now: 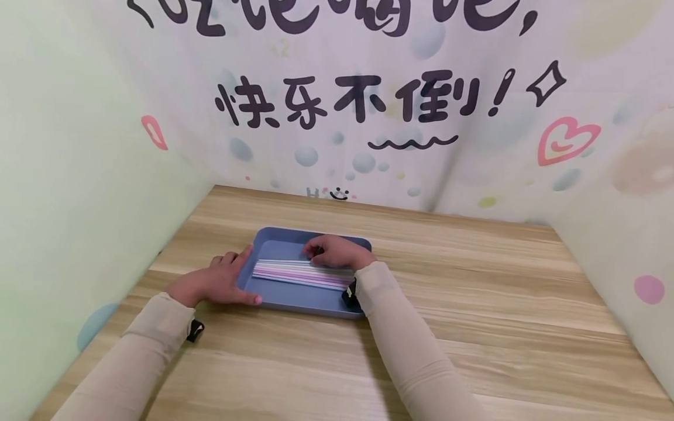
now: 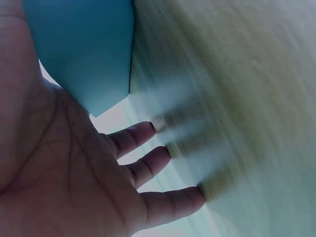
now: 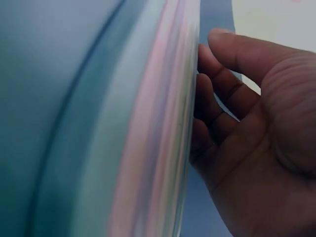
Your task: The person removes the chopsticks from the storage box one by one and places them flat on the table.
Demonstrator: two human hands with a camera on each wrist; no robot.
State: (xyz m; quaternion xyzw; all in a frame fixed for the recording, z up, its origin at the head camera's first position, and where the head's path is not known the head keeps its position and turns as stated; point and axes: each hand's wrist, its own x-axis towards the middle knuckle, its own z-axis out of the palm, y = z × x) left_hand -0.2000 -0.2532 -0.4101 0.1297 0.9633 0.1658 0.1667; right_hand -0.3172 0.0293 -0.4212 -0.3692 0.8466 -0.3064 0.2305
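Note:
A shallow blue-grey tray (image 1: 310, 308) lies on the table, holding a flat row of long thin straw-like sticks (image 1: 286, 273) in white, pink, purple and pale blue. My left hand (image 1: 221, 282) rests against the tray's left end, thumb at the front corner and fingers spread. In the left wrist view, its straight fingers (image 2: 165, 205) touch the tabletop beside the tray wall (image 2: 89, 49). Over the tray, my right hand (image 1: 339, 251) has bent fingers at the far edge of the sticks. The right wrist view shows a gap between thumb and fingers; the sticks partly hide the fingertips.
The wood-grain table (image 1: 484, 292) extends around the tray. A printed cloth (image 1: 326, 117) hangs behind it, and pale side panels (image 1: 79, 175) close in the left and right. Small black devices (image 1: 195, 331) are strapped at both wrists.

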